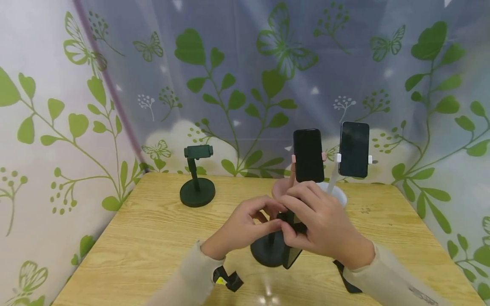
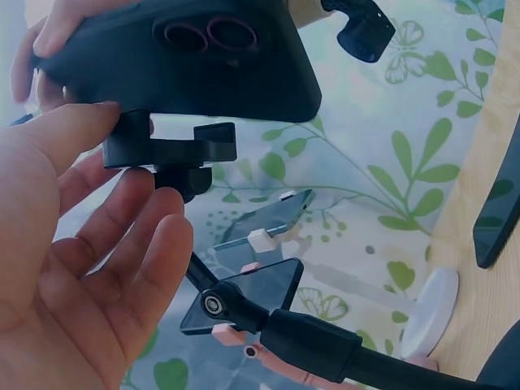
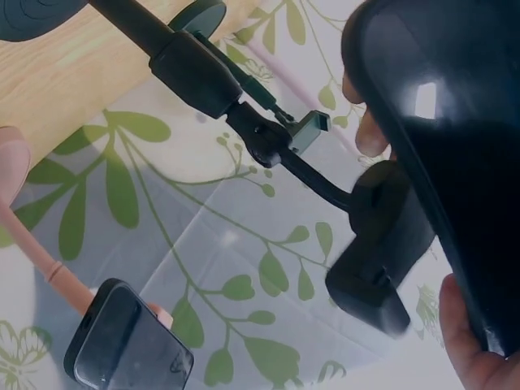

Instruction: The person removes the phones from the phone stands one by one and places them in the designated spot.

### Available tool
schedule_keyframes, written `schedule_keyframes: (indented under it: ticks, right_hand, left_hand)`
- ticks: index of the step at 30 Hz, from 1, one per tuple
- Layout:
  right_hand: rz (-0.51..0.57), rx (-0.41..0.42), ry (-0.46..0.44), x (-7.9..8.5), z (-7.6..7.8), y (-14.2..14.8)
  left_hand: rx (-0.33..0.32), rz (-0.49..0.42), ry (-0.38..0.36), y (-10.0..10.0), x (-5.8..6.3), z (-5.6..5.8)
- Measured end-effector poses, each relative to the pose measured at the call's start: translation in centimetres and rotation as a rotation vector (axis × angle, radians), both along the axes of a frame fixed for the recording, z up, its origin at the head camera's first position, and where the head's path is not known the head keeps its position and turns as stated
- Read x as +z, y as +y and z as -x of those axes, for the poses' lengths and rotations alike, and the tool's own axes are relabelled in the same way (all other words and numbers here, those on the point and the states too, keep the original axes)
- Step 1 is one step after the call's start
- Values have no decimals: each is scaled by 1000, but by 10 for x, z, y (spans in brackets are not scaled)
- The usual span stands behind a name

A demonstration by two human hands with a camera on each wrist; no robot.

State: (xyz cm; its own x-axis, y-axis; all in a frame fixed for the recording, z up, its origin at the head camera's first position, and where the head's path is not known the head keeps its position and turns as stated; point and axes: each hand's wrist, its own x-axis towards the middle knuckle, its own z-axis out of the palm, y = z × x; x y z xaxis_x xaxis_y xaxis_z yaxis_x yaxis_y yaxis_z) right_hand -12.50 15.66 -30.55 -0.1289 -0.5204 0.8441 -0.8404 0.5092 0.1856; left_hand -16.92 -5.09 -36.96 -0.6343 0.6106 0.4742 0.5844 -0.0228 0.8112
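At the middle of the table stands a black phone stand (image 1: 264, 253) with a round base and a jointed arm. My left hand (image 1: 241, 225) pinches the stand's clamp (image 2: 175, 152) near one end, thumb above and fingertips below. My right hand (image 1: 321, 221) grips a black phone (image 2: 236, 65) by its edges. The phone is beside the clamp, its camera side showing in the left wrist view and its dark screen (image 3: 455, 146) in the right wrist view. The clamp's other end (image 3: 374, 284) stands apart from the phone. In the head view my hands hide much of both.
A dark green phone stand (image 1: 197, 191) without a phone stands at the back left. At the back right, a pink stand and a white stand (image 1: 338, 193) each hold a phone (image 1: 354, 148). Another dark flat object (image 1: 348, 278) lies by my right sleeve.
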Motion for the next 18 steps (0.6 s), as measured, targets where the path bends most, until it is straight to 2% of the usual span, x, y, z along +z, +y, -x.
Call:
schedule_keyframes:
  ticks: [6, 10, 18]
  right_hand:
    - [45, 32, 92, 0, -11, 15]
    - [75, 18, 144, -6, -16, 31]
    - [86, -158, 128, -33, -20, 76]
  left_hand:
    - [27, 3, 1, 0, -2, -3]
    - [31, 10, 7, 0, -1, -3]
    - [36, 28, 21, 1, 2, -5]
